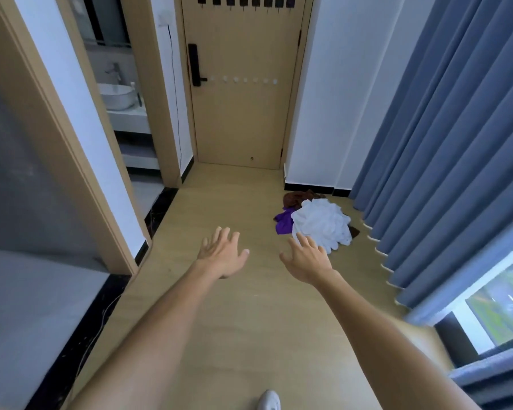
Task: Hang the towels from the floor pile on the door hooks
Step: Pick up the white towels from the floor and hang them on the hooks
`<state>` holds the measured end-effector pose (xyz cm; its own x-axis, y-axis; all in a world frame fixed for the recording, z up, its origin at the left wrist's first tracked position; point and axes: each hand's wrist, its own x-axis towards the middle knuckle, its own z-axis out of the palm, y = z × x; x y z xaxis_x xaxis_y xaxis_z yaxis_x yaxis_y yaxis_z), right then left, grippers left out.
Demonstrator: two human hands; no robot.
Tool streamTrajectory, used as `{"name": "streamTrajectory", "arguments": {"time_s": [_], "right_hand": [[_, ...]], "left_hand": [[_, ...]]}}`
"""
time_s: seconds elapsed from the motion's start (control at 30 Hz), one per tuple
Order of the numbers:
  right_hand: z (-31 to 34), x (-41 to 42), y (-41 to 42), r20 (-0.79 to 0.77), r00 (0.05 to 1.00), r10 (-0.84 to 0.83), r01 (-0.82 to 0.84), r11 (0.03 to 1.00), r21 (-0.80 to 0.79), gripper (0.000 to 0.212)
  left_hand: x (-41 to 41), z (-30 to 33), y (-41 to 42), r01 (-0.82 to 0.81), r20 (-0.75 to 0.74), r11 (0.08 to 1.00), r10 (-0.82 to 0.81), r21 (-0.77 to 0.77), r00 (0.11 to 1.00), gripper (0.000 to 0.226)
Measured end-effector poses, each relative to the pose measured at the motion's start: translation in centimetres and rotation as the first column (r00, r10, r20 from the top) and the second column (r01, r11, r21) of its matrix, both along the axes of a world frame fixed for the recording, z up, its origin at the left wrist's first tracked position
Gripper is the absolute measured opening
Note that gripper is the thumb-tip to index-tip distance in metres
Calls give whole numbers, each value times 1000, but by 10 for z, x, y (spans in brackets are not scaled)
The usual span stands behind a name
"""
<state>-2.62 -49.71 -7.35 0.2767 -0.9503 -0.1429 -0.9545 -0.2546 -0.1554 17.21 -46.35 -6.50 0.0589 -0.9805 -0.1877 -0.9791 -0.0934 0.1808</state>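
A pile of towels lies on the wooden floor by the right wall: a white towel [323, 221] on top, a purple one [284, 222] at its left, a brown one [298, 197] behind. The closed door [243, 119] ahead carries a row of small white hooks [245, 80] at handle height and a row of dark hooks [243, 1] near its top. My left hand [224, 253] and my right hand [308, 257] reach forward with fingers spread, both holding nothing. The right hand's fingertips overlap the near edge of the white towel in the image.
Blue curtains [444, 143] hang along the right side, with a window [501, 297] below them. On the left an open doorway shows a bathroom sink [117, 96]. A black door handle [194, 65] sits on the door's left. A white shoe [268, 400] shows at the bottom.
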Motion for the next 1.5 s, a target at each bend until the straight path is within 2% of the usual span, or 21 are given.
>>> {"name": "streamTrajectory", "arguments": {"time_s": [0.33, 0.53, 0.8, 0.97, 1.17, 1.5], "right_hand": [[0, 13, -194, 78, 997, -29, 27, 999, 25, 55], [-6, 35, -296, 46, 999, -22, 20, 999, 34, 52], [-45, 68, -428, 4, 998, -56, 56, 993, 102, 53], [-49, 106, -526, -17, 996, -86, 87, 989, 123, 54], [-42, 138, -629, 29, 992, -127, 122, 984, 128, 53], [-76, 104, -775, 7, 962, -273, 266, 942, 203, 58]], "left_hand": [[1, -1, -183, 5, 24, 1000, -5, 13, 1000, 60], [21, -5, -281, -37, 6, 999, 37, 25, 999, 61], [67, -39, -422, -39, -2, 997, 40, 70, 999, 62], [109, -47, -533, -3, -10, 998, 4, 67, 1000, 64], [138, -47, -654, 37, -11, 996, -36, 76, 999, 64], [112, -78, -826, 178, -20, 976, -177, 122, 984, 61]]}}
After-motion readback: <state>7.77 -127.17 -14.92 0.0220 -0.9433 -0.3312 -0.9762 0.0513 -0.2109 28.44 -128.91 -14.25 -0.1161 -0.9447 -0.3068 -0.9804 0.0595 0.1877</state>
